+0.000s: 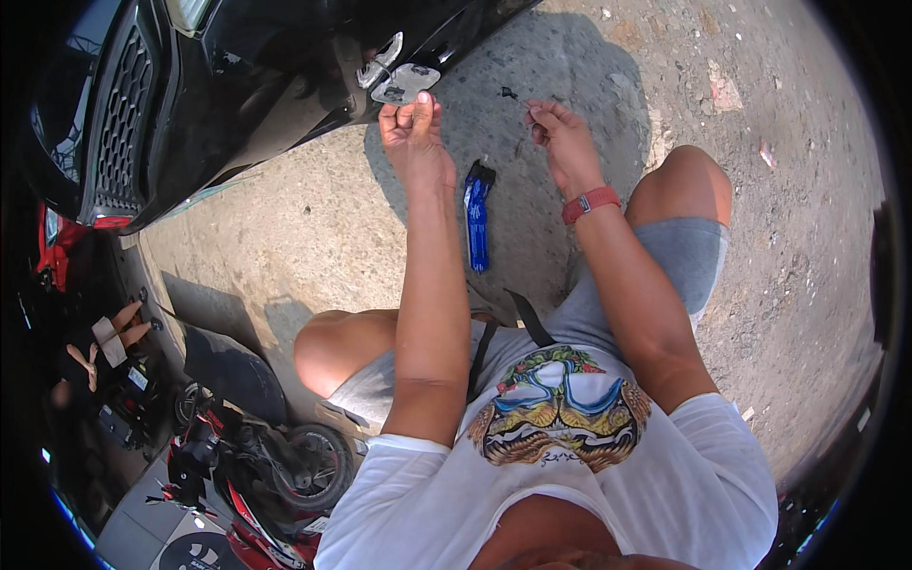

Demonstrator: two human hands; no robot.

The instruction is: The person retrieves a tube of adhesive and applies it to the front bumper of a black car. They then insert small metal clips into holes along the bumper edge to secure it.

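My left hand (413, 133) is raised beside the black car bumper (237, 85), its thumb and fingers closed on a flat grey piece (404, 85). A second curved grey piece (380, 57) sits just above it against the bumper. My right hand (560, 142) has its fingertips pinched together; what they hold, if anything, is too small to make out. A small black object (508, 93) shows just left of those fingertips. Between my forearms, a long blue object with a black top (478, 218) lies on the concrete ground (760, 237).
A red and black motorbike (285, 465) stands at the lower left, close behind my left side. Another person (123, 337) sits further left among dark objects. Small litter (767, 152) dots the ground at the right.
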